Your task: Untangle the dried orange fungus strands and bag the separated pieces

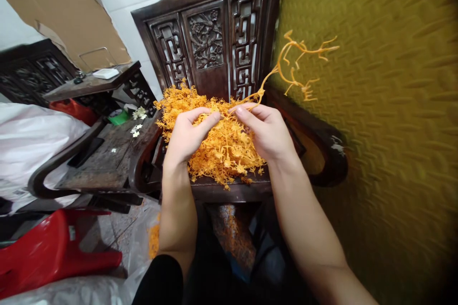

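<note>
Over a large heap of orange plastic sprigs [229, 152], both hands are held close together. My right hand [265, 126] pinches an orange branched plastic stem [263, 89] between thumb and fingers; its bare forked end reaches up and to the right. My left hand [193, 131] is closed in a pinch of thumb and forefinger, around orange plastic at the stem's near end. Which exact piece the left fingertips grip is partly lost among the orange sprigs behind. The heap rests on the seat of a dark carved wooden chair [211, 193].
A yellow-green embossed panel [375, 105] borders the right side. To the left stand a dark wooden table [103, 167] with green tape [119, 116], white sacks [36, 143] and a red plastic stool [53, 252]. A clear bag [141, 238] with orange pieces lies below.
</note>
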A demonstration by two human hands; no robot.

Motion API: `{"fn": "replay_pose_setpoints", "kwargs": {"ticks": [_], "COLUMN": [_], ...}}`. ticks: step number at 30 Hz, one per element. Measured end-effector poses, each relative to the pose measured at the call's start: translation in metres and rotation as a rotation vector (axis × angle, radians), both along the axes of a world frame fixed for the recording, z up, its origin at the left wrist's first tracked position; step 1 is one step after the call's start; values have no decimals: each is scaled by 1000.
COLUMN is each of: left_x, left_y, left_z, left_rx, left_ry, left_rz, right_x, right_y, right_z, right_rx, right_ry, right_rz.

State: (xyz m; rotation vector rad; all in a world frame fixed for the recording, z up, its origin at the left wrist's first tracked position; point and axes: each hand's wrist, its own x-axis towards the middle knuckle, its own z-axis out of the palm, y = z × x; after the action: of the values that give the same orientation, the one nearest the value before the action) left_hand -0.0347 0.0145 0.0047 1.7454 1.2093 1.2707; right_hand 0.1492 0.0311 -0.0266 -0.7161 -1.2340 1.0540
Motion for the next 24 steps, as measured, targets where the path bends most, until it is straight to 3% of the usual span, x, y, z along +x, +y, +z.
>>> {"fn": "replay_pose_setpoints", "kwargs": {"ticks": [8,15,17,20,24], "left_x": [0,5,5,3,2], "left_y": [4,-3,-3,0,6], "left_z": [-2,4,4,2,-2], "left_rx": [-25,0,40,193,592], "left_ry": [-103,101,144,234,392], "left_rz": [53,-100,-76,54,205], "right_x": [8,7,8,12,13], "right_y": [-2,-6,-6,-7,-7], "right_z": [6,10,11,11,9], "right_rx": [-72,20,2,-18,-42], "right_ry": [89,41,57,67,45], "right_rz": [117,84,96,114,234]}}
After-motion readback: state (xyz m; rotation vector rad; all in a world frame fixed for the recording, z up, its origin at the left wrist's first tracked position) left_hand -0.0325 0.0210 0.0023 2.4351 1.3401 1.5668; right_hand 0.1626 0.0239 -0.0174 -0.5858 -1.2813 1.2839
